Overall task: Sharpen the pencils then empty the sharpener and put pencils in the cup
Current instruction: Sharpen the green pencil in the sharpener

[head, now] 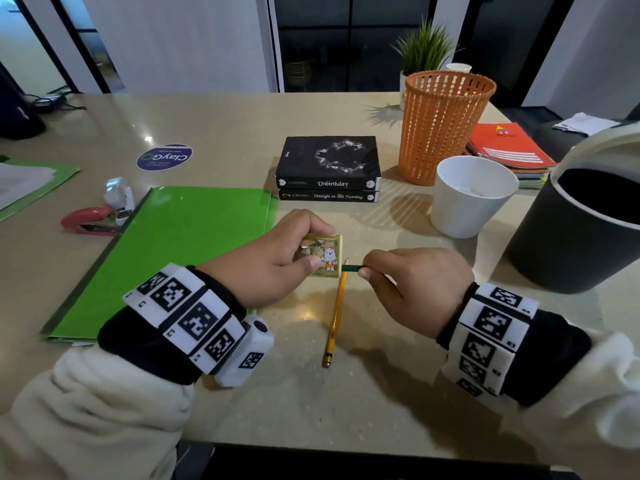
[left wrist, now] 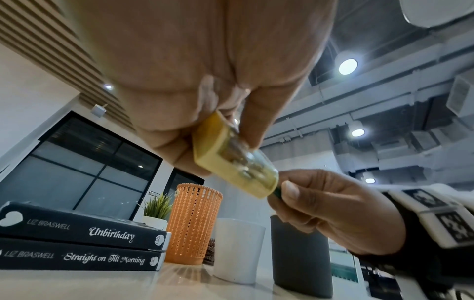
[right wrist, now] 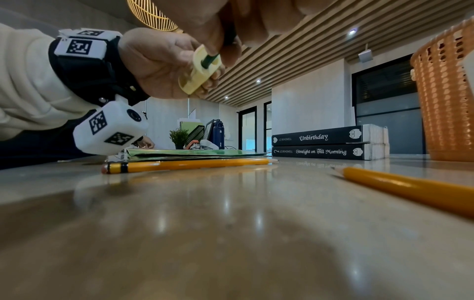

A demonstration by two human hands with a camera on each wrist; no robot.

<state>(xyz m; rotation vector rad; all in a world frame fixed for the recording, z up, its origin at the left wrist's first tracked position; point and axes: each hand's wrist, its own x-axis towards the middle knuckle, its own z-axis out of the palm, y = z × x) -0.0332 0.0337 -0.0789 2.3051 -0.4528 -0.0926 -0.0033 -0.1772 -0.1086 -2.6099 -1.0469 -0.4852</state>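
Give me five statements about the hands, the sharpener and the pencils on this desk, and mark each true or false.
1. The left hand grips the yellow sharpener. True.
2. The right hand pinches a yellow pencil. False: it pinches a green pencil whose tip is in the sharpener.
3. A yellow pencil lies on the desk below the sharpener. True.
4. The white cup already holds pencils. False: no pencil shows in it.
5. The two black books stand upright side by side. False: they lie stacked, one on the other.
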